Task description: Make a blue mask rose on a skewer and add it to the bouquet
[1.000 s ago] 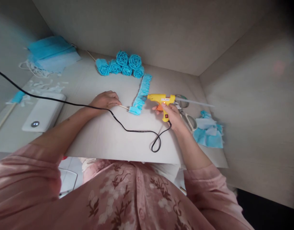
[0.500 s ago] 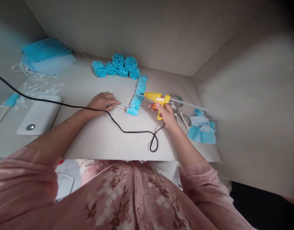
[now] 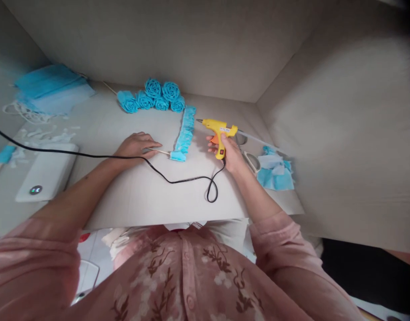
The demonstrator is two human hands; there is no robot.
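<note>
A yellow plastic glue gun with an orange trigger was held in the right hand, right of the frame's centre, with the fingers wrapped around its handle. The metal nozzle was pointed left, just beside the right edge of a gathered light-blue fabric strip; a narrow gap was visible between them. A translucent glue stick was seated in the rear of the gun and extended toward the right. A thin pale wooden stick was held under the narrowed fingers of the left hand, which was rested on the pale flat tabletop left of centre. The right end of the stick was met by the folded lower end of the strip, which was laid at the centre of the frame. A cluster of rolled blue fabric rosettes was placed at upper centre. A black cable was routed from the left edge, across the left forearm, to the base of the gun. A stack of blue and white face masks was located at upper left, with white fabric snippets and a white rectangular power bank below it. Light-handled scissors, partly hidden, and a pile of crumpled blue and white fabric pieces were positioned at centre right.
</note>
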